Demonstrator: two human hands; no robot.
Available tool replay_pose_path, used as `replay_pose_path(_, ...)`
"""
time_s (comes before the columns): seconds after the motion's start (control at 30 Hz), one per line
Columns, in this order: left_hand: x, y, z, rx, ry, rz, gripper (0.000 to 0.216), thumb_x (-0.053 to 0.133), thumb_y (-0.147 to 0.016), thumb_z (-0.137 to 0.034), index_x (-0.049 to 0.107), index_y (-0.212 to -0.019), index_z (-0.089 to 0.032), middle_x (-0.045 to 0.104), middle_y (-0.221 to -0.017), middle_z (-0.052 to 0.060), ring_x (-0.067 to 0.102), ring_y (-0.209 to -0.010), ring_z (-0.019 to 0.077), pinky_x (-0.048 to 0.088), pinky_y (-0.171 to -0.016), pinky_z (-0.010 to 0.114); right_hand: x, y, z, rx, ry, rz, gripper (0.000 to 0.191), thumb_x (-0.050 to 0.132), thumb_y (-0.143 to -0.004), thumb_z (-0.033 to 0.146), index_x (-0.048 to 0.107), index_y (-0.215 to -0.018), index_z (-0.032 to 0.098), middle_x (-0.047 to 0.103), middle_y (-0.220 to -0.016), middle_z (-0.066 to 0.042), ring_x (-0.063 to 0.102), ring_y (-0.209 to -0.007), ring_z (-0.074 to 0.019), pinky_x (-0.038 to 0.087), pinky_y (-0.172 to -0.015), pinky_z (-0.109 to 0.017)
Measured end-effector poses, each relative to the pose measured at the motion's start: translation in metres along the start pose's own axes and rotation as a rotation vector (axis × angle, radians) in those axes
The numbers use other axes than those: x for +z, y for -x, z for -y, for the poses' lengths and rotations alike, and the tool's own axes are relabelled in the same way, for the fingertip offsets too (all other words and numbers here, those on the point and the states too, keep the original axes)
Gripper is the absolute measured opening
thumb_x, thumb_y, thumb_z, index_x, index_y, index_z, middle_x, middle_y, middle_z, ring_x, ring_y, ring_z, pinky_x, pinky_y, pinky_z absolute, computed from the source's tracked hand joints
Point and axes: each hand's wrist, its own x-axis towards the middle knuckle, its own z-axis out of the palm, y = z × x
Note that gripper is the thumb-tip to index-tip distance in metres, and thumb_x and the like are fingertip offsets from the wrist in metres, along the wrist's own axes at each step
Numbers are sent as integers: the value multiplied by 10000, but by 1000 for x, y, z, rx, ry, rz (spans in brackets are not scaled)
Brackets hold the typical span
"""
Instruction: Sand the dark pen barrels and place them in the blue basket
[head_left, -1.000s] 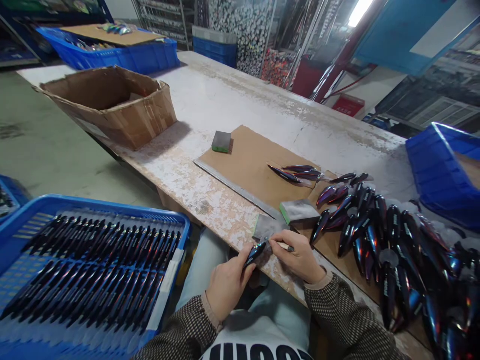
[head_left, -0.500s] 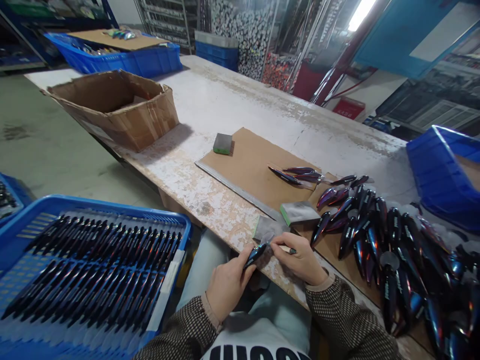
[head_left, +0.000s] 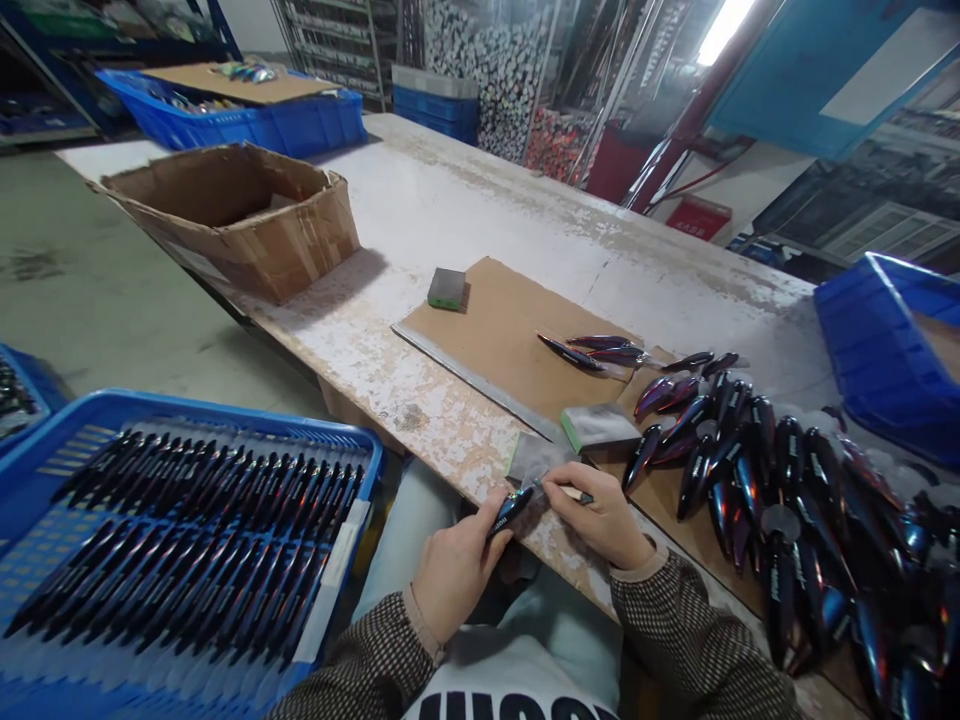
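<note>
My left hand [head_left: 451, 565] is closed around a dark glossy spindle-shaped piece [head_left: 510, 508] at the table's near edge. My right hand [head_left: 600, 520] is pinched on a thin tool [head_left: 576, 494] whose tip meets the piece's upper end. Both hands rest over a grey abrasive pad [head_left: 534, 457]. To the right lies a big heap of the same dark iridescent pieces [head_left: 780, 500]. A grey-and-green sanding block [head_left: 598, 425] sits just beyond my right hand.
A blue crate [head_left: 172, 530] with several rows of finished dark pieces stands at my left. A cardboard sheet [head_left: 502, 330] carries a second green block [head_left: 447, 288] and a few pieces [head_left: 592, 350]. An open cardboard box [head_left: 232, 215] and blue bins [head_left: 889, 350] sit further off.
Hardly anything differs. My hands stay at the table edge on the same piece and tool; the view has shifted slightly.
</note>
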Motion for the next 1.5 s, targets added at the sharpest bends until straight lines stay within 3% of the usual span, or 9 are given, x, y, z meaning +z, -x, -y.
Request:
replay_pose_path(0.1,1,0,1,7,2,-2,514,394,-1032,-404,323,-1533,-317,742,-1122,69,730,-970,260,562,-757,308,2,-1,1,-2,2,-17,171,562,-983,283,683,-898,196,679,-824,-35,631,-742,-190,462,-686,-272)
replay_pose_path(0.3,1,0,2,8,11,-6,516,411,-1029,-391,331,-1532,-310,747,-1096,66,731,-965,246,560,-783,294,-1,0,3,-30,14,52,209,554,-970,263,666,-808,192,643,-724,-12,594,-656,-166,432,-623,-255)
replay_pose_path(0.5,0,-1,0,0,-2,2,518,419,-1028,-388,327,-1533,-320,743,-1123,62,730,-966,259,566,-766,313,2,0,-2,22,-25,-29,143,574,-967,252,684,-898,193,683,-839,-16,632,-750,-171,454,-705,-246)
replay_pose_path(0.77,0,0,0,3,-23,-9,512,399,-1031,-404,330,-1531,-316,748,-1094,60,733,-936,235,556,-755,278,-1,1,-2,-23,-16,71,178,558,-959,225,664,-820,189,640,-748,0,586,-680,-154,411,-652,-254)
replay_pose_path(0.97,-1,0,-1,-6,-24,3,519,408,-1028,-402,324,-1532,-315,747,-1079,59,729,-951,230,549,-782,277,3,0,-4,27,-32,-34,123,582,-956,235,689,-914,191,692,-858,-16,639,-768,-172,454,-709,-254)
replay_pose_path(1.27,-3,-1,-2,-16,-14,19,518,399,-1031,-403,321,-1535,-314,742,-1109,65,726,-976,243,551,-784,288,-1,1,-2,-6,-17,65,180,562,-954,231,677,-822,189,653,-747,-1,603,-673,-157,424,-643,-251)
replay_pose_path(1.5,-3,-1,-2,-5,-15,17,519,401,-1028,-391,319,-1536,-316,743,-1085,63,727,-956,233,550,-788,284,4,0,-3,3,-29,-7,132,578,-964,253,692,-932,193,695,-874,-22,644,-790,-181,459,-735,-265)
